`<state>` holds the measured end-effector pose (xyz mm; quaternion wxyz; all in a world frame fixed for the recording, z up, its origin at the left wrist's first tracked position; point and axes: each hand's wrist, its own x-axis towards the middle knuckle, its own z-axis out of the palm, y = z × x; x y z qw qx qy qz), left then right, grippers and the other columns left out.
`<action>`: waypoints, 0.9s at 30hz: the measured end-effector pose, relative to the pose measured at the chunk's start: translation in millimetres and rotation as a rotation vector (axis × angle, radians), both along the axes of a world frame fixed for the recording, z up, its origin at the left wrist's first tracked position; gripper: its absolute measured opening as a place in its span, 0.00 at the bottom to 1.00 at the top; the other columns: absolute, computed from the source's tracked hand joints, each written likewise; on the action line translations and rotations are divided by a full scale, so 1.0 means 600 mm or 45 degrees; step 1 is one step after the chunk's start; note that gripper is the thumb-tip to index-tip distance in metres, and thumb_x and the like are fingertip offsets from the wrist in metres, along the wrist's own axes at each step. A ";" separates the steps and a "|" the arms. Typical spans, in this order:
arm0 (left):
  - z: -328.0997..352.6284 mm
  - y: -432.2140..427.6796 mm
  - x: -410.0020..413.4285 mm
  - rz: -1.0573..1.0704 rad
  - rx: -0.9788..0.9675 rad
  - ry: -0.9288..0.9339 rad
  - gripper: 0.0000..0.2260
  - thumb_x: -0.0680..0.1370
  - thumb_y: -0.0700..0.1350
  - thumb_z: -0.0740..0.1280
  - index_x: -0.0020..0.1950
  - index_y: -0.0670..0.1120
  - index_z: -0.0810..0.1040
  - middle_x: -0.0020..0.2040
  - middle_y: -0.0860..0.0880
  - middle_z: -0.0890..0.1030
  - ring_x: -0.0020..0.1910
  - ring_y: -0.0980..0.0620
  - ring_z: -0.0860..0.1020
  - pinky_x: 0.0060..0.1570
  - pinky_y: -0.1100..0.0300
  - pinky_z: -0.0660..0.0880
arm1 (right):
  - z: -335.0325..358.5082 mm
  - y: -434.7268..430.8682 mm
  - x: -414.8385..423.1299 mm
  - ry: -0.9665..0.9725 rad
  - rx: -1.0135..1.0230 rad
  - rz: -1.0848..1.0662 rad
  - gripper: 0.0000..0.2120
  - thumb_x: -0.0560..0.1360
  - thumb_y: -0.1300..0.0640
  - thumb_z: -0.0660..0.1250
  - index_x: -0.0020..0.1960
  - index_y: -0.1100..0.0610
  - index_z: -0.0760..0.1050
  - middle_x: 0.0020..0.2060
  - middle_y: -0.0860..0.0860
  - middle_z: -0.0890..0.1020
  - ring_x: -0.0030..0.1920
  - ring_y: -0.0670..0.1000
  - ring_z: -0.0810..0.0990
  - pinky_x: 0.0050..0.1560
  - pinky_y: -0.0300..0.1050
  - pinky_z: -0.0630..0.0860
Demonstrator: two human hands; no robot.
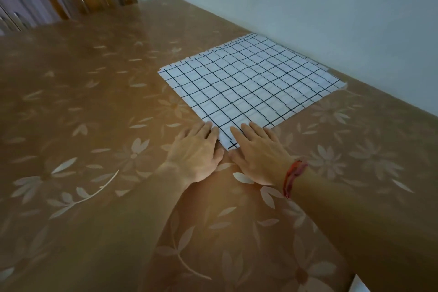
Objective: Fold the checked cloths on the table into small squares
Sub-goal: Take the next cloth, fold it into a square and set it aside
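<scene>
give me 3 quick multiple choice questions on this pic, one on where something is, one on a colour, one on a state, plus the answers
1. At which part of the checked cloth are the left hand and right hand?
A. its far edge
B. its middle
C. its near corner

2. What colour is the band on the right wrist?
A. blue
B. red
C. green

3. How does the checked cloth lie?
A. spread flat on the table
B. rolled up
C. lifted in the air

Answers:
1 C, the straight fingers of both hands meet at the corner nearest the person.
2 B, the band shows red.
3 A, its grid lies open and level on the table.
</scene>
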<state>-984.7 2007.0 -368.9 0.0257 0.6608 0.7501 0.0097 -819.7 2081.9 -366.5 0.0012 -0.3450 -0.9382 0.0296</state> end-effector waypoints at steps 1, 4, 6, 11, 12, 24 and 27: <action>0.002 -0.006 0.002 -0.010 0.007 0.018 0.27 0.82 0.58 0.51 0.78 0.47 0.56 0.78 0.48 0.58 0.78 0.50 0.52 0.75 0.49 0.53 | 0.001 -0.004 0.003 -0.014 0.003 0.016 0.31 0.80 0.42 0.55 0.78 0.53 0.53 0.76 0.55 0.62 0.77 0.56 0.55 0.75 0.56 0.55; 0.009 -0.024 0.010 -0.036 0.054 0.073 0.25 0.81 0.57 0.54 0.74 0.46 0.62 0.73 0.48 0.67 0.74 0.48 0.61 0.72 0.49 0.58 | 0.006 -0.019 0.011 -0.001 -0.015 0.016 0.31 0.79 0.42 0.56 0.78 0.53 0.54 0.76 0.54 0.63 0.76 0.55 0.57 0.74 0.53 0.53; 0.014 -0.035 0.018 -0.032 0.076 0.085 0.23 0.81 0.56 0.55 0.73 0.47 0.65 0.69 0.49 0.71 0.70 0.48 0.66 0.70 0.49 0.61 | 0.011 -0.033 0.014 0.045 -0.041 0.006 0.29 0.80 0.43 0.54 0.78 0.53 0.55 0.75 0.53 0.64 0.76 0.54 0.58 0.74 0.53 0.53; 0.018 -0.067 0.040 -0.001 0.134 0.145 0.16 0.81 0.52 0.55 0.67 0.48 0.71 0.58 0.49 0.76 0.60 0.48 0.73 0.67 0.47 0.65 | 0.016 -0.081 0.030 0.089 -0.042 0.051 0.26 0.80 0.46 0.54 0.76 0.53 0.59 0.72 0.52 0.67 0.72 0.52 0.63 0.71 0.49 0.58; 0.018 -0.074 0.043 -0.004 0.156 0.150 0.14 0.81 0.51 0.56 0.64 0.49 0.73 0.56 0.49 0.76 0.58 0.48 0.74 0.65 0.49 0.66 | 0.016 -0.091 0.035 0.107 -0.049 0.061 0.26 0.80 0.47 0.54 0.76 0.53 0.60 0.72 0.51 0.67 0.72 0.52 0.63 0.70 0.49 0.59; 0.071 -0.171 0.095 -0.030 0.293 -0.146 0.06 0.78 0.46 0.63 0.50 0.47 0.78 0.46 0.50 0.78 0.47 0.50 0.76 0.49 0.57 0.73 | 0.058 -0.195 0.068 0.260 -0.031 -0.040 0.22 0.76 0.52 0.66 0.70 0.51 0.73 0.68 0.56 0.74 0.67 0.55 0.73 0.65 0.52 0.71; 0.099 -0.219 0.119 -0.043 0.375 -0.218 0.02 0.73 0.45 0.69 0.43 0.48 0.78 0.40 0.52 0.78 0.40 0.52 0.77 0.38 0.59 0.76 | 0.082 -0.223 0.080 0.360 -0.020 -0.127 0.20 0.68 0.53 0.77 0.59 0.51 0.82 0.61 0.56 0.80 0.58 0.56 0.81 0.51 0.52 0.80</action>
